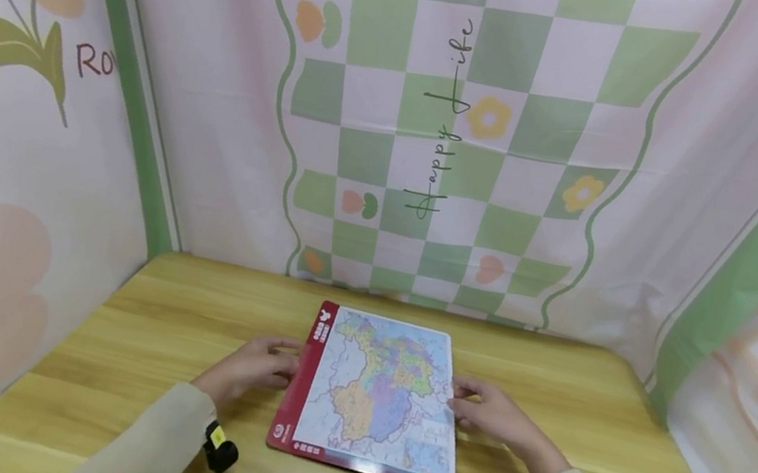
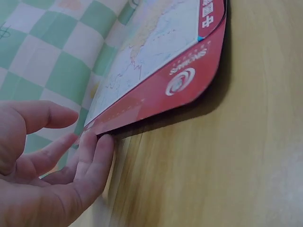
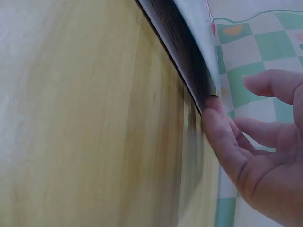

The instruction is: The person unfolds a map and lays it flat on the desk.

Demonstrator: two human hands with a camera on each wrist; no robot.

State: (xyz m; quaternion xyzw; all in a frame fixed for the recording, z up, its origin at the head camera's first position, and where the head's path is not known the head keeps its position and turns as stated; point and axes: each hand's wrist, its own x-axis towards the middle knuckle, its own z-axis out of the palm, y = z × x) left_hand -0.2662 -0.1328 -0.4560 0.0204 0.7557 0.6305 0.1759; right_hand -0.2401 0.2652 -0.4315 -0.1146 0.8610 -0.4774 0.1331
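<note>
While your two hands flank it, the map board (image 1: 382, 393) lies between your fingertips, its red border (image 1: 297, 391) beside the left ones. From the head view you see the whole coloured map, yet little of how your fingers meet it. Your left wrist view shows the left hand (image 1: 253, 366) relaxed rather than grasping: some fingertips touch the board's edge while the thumb stands apart from it. A round white logo (image 2: 180, 81) on the border shows larger there, off to one side of those fingertips. Your right wrist view adds a dark face (image 3: 182, 52) of the board, hidden from the head view; you cannot tell whether it is the side or the underside. There the right hand (image 1: 488, 412) is likewise ungripped, its fingertips on the edge, its thumb held away. Below your fingers spreads the wooden table (image 1: 179, 336), and the board blocks your sight of the stretch between them. Beyond your fingertips hangs a checked curtain (image 1: 432, 110) lettered "Happy Life"; behind your fingers, black wrist cameras (image 1: 221, 452) sit at your beige sleeves (image 1: 148, 441).
</note>
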